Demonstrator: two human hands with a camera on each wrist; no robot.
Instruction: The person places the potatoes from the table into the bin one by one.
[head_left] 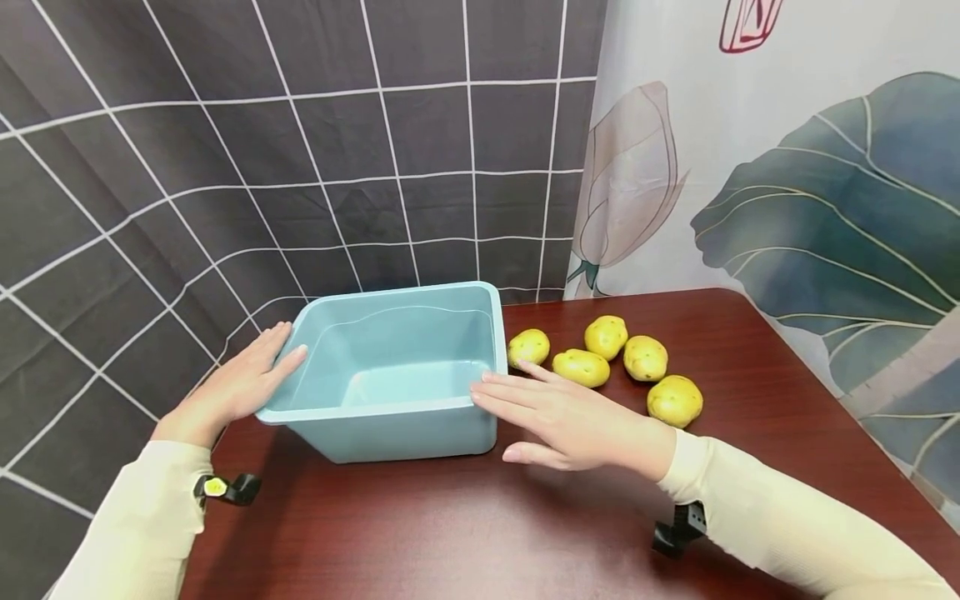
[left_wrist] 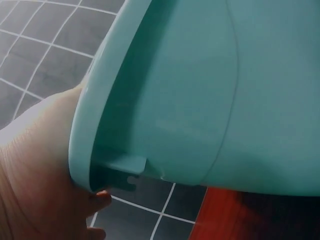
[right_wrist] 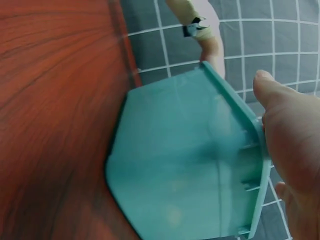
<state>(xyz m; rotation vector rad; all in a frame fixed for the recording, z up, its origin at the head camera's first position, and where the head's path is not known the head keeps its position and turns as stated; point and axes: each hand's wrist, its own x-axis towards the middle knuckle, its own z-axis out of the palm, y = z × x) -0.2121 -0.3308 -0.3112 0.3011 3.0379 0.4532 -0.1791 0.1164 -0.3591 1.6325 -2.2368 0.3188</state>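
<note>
Gridded grey curtain (head_left: pixel 431 137), flower-print curtain (head_left: pixel 810 225), reddish-brown table (head_left: pixel 442 529)

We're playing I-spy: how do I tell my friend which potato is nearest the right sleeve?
Start with the big pale-blue tub on the dark red table, then look right in the head view to the yellow potatoes. Your potato lies just beyond the cuff of the right sleeve. Of the five, it is the farthest right and the closest to the person.

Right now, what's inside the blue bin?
In the head view, only bare floor and inner walls show inside the blue bin; the near wall hides the floor's nearest strip.
</note>
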